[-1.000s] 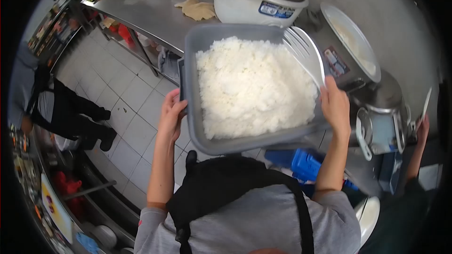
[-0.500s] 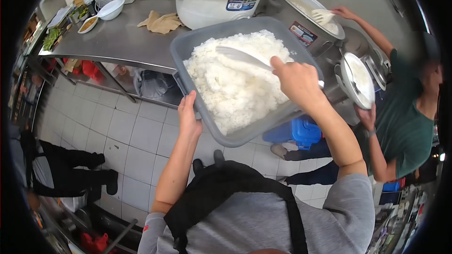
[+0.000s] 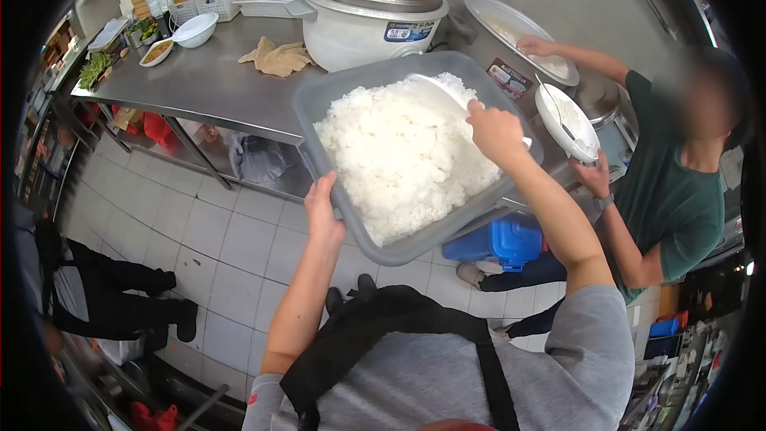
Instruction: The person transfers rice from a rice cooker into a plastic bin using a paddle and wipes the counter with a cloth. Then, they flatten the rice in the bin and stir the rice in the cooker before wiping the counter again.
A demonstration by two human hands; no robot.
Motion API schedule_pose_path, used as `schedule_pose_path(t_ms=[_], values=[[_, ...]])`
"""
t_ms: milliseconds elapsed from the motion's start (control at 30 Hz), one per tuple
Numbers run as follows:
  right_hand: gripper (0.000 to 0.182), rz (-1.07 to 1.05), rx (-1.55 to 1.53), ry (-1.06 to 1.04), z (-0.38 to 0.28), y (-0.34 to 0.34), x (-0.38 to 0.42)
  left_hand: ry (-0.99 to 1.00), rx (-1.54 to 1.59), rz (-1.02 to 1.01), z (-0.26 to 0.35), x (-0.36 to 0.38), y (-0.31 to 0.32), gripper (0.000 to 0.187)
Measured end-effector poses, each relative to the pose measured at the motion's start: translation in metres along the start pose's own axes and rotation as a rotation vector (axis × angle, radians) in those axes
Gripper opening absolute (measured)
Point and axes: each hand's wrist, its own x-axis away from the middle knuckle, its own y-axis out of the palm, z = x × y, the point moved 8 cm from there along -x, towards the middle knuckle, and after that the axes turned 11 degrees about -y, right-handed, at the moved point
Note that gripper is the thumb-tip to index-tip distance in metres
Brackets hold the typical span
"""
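Steadying the gray tub (image 3: 391, 255), we grip its left side with our left hand (image 3: 324, 211), near the white rice cooker (image 3: 343, 38); our right hand (image 3: 499, 137) clasps a white scoop (image 3: 441, 94) against the heaped rice (image 3: 399, 156). Shallow strokes and a level tub should limit spills.

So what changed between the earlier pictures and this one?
The right hand swung the white paddle inward from the right rim of the gray tub, over the rice. The co-worker's white bowl moved nearer the open rice cooker. Unchanged: the left hand holds the tub's left side; the right keeps the paddle.
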Motion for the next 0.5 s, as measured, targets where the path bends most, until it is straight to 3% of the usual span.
schedule_pose_path(t_ms=[67,167,300,433,500], values=[[0.016,-0.068,0.009,0.089,0.043,0.069,-0.019,0.020,0.010,-0.015,-0.001,-0.001,0.000,0.032],[0.020,-0.180,0.087,0.199,0.082,0.093,-0.034,0.032,-0.015,-0.013,0.003,0.000,0.003,0.034],[0.022,-0.201,0.174,0.142,0.083,0.054,-0.051,0.065,-0.126,-0.010,0.005,0.001,-0.001,0.038],[0.023,-0.012,0.253,-0.027,0.066,-0.019,-0.068,0.077,-0.165,0.007,0.006,0.000,-0.001,0.041],[0.024,-0.029,0.249,0.023,0.071,-0.027,-0.095,0.095,-0.179,-0.008,0.006,-0.002,-0.002,0.043]])
